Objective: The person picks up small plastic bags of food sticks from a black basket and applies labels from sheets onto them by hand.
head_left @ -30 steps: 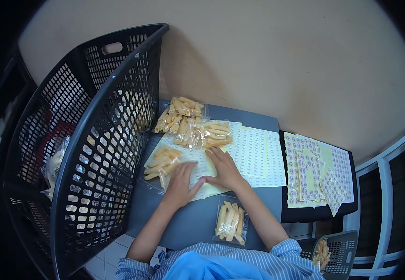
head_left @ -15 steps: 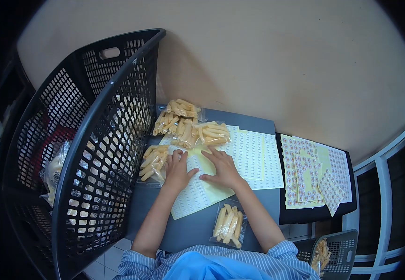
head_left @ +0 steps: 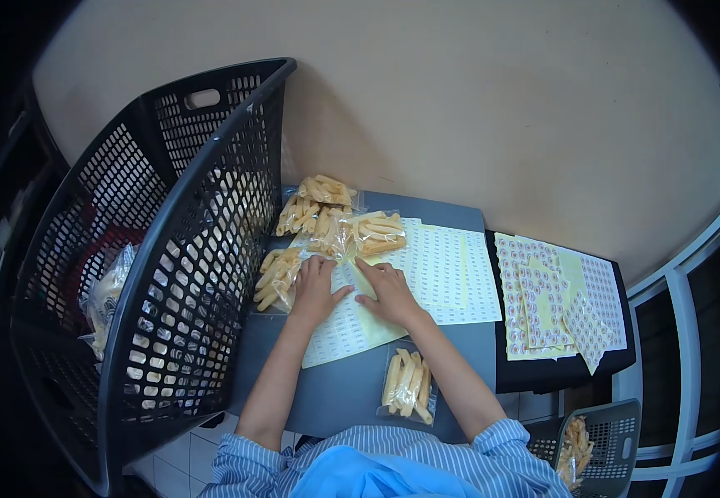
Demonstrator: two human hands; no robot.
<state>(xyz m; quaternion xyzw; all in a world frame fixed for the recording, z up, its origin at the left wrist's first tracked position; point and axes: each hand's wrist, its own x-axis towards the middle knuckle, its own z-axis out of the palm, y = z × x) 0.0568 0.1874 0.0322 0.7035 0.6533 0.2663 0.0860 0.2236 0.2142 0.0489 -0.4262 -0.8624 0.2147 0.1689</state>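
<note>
My left hand [head_left: 313, 292] lies with fingers stretched out over a printed label sheet [head_left: 339, 336], beside a clear bag of pale yellow snack sticks [head_left: 278, 278]. Across from it, my right hand [head_left: 388, 292] is spread over the bare yellow strip of the same sheet, index finger pointing toward another bag of sticks [head_left: 377, 233]. The thumbs face each other with a small gap. Whether either hand touches a bag's plastic edge is hard to make out. Nearer my body, a single bag of sticks [head_left: 408, 384] lies by my right forearm.
On the left stands a tall black basket [head_left: 202, 166] holding bagged goods. More stick bags [head_left: 317, 207] are piled by the wall. Further label sheets [head_left: 476, 274] lie to the right, then round-sticker sheets [head_left: 543, 299] on a black surface. A grey basket [head_left: 626, 415] with snacks sits lower right.
My fingers have drawn slightly closer together and lie flatter on the sheet. The view has shifted a little; the bags stay in about the same places.
</note>
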